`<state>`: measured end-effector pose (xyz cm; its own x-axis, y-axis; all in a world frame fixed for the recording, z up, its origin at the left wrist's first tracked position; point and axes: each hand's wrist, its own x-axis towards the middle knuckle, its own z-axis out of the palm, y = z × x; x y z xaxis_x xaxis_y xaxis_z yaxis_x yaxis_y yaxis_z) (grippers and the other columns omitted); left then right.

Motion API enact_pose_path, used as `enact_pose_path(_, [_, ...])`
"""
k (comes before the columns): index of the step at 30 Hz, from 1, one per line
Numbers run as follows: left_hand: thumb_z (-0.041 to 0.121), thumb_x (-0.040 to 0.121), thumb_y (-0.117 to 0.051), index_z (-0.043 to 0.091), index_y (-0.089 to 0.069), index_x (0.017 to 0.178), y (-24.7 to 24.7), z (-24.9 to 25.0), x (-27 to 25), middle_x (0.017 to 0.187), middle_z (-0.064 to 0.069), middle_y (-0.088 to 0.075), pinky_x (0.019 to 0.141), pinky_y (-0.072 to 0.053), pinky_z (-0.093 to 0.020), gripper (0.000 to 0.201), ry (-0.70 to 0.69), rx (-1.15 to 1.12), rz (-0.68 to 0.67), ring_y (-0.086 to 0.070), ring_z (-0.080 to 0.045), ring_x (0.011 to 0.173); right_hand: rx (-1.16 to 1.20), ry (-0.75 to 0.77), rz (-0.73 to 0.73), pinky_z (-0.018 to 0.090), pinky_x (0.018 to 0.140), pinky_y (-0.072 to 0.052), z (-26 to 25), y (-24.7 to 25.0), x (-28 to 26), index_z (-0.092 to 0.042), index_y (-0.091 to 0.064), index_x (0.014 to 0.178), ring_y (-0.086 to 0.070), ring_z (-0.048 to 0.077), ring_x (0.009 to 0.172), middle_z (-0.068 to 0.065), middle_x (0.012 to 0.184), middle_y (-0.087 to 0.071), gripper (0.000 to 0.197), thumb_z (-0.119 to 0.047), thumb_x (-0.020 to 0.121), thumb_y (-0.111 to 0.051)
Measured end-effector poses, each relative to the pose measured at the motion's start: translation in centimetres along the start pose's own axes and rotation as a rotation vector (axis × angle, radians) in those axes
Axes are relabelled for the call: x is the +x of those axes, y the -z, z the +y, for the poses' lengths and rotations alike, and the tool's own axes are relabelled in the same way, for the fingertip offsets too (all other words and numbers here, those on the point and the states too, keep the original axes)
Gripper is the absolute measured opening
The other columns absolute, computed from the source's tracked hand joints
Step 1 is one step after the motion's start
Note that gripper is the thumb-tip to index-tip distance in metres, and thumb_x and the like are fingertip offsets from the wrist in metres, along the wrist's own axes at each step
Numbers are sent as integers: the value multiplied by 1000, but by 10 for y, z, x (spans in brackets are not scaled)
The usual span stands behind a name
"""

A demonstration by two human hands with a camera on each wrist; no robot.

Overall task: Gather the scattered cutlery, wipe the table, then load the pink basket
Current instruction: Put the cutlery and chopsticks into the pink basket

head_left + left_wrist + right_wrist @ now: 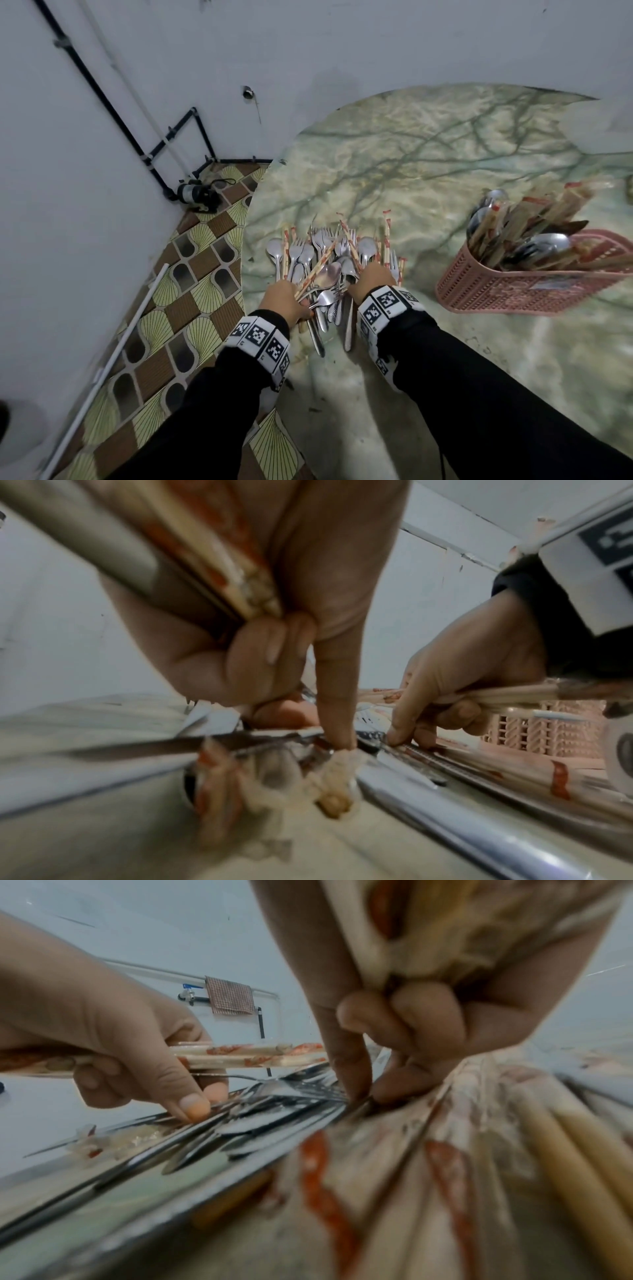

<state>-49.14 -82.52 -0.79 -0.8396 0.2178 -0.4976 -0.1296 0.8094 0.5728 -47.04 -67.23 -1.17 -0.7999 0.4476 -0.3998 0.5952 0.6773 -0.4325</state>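
Cutlery pile point(325, 263) between both hands: left hand point(282, 301) and right hand point(371, 279) each clutch wrapped chopsticks; overfull fists could spill some

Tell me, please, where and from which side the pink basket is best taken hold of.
Grip the pink basket by its bare near rim, from the right hand's side: spoons and wrapped chopsticks jut up and away over the far rim.

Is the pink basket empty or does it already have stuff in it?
Already loaded. The pink basket holds spoons and wrapped chopsticks sticking out above its rim.
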Motion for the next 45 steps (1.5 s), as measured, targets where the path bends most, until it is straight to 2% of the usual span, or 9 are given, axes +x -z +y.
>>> enact_pose_path(3, [8, 82, -67, 7, -57, 78, 0, 0, -1, 72, -3, -57, 56, -50, -22, 11, 0, 29, -9, -55, -14, 61, 39, -11, -18, 28, 71, -50, 3, 0, 0, -8, -43, 65, -55, 24, 77, 2, 63, -45, 31, -17, 86, -64])
enact_pose_path(7, [12, 84, -65, 8, -58, 81, 2, 1, -2, 70, -2, -55, 51, -44, -17, 9, -36, 71, -2, -52, -12, 58, 183, -60, -62, 24, 54, -41, 7, 6, -8, -11, -40, 62, -49, 19, 66, 2, 62, -43, 33, -17, 86, -62])
enact_pose_path(13, [18, 91, -56, 12, -54, 83, 3, 3, -7, 69, 1, -52, 53, -43, -18, 11, -130, 71, 13, -48, -10, 56, 434, -21, -126, 28, 66, -42, 12, 18, -17, -3, -54, 108, -54, 22, 73, 12, 88, -56, 18, -8, 92, -48])
enact_pose_path(15, [20, 94, -52, 14, -51, 81, 4, 5, -9, 69, 1, -50, 56, -42, -20, 14, -183, 60, 25, -47, -11, 58, 635, -34, -164, 29, 54, -50, 14, 21, -20, -10, -49, 114, -56, 20, 59, 11, 77, -59, 21, -5, 93, -46])
enact_pose_path(22, [24, 100, -37, 21, -45, 76, 3, 22, -26, 68, 2, -44, 56, -36, -19, 24, -324, -174, 51, -40, -11, 57, 939, -5, -170, 16, 31, -37, 15, 43, -43, -8, -46, 99, -45, 11, 31, 5, 59, -44, 14, 2, 94, -37])
enact_pose_path(25, [21, 100, -35, 24, -46, 86, 3, 35, -38, 69, -1, -53, 68, -49, -29, 18, -375, -407, 55, -54, -15, 63, 979, 35, -140, 17, 35, -30, 15, 45, -48, -14, -46, 104, -37, 7, 33, -1, 55, -40, 15, -4, 93, -42])
enact_pose_path(28, [19, 100, -36, 26, -48, 93, 3, 51, -53, 61, -3, -49, 58, -53, -26, 16, -417, -616, 22, -55, -18, 56, 1079, 61, -170, 15, 33, -25, 14, 57, -63, -14, -51, 95, -32, 3, 28, -4, 49, -38, 9, -18, 95, -42])
enact_pose_path(33, [24, 100, -36, 25, -48, 90, 0, 80, -74, 58, 3, -43, 51, -44, -22, 16, -555, -664, 74, -48, -14, 50, 1343, 140, -274, 17, 35, -22, 21, 80, -86, -8, -53, 84, -28, 10, 31, -2, 45, -35, 37, -27, 93, -23])
enact_pose_path(45, [18, 99, -36, 18, -47, 87, -36, 178, -128, 55, 9, -35, 43, -28, -15, 17, -765, -848, -20, -31, -2, 43, 1239, 460, -180, 18, 45, -29, 86, 165, -136, -10, -47, 91, -35, 9, 45, 2, 60, -38, 23, -11, 101, -27])
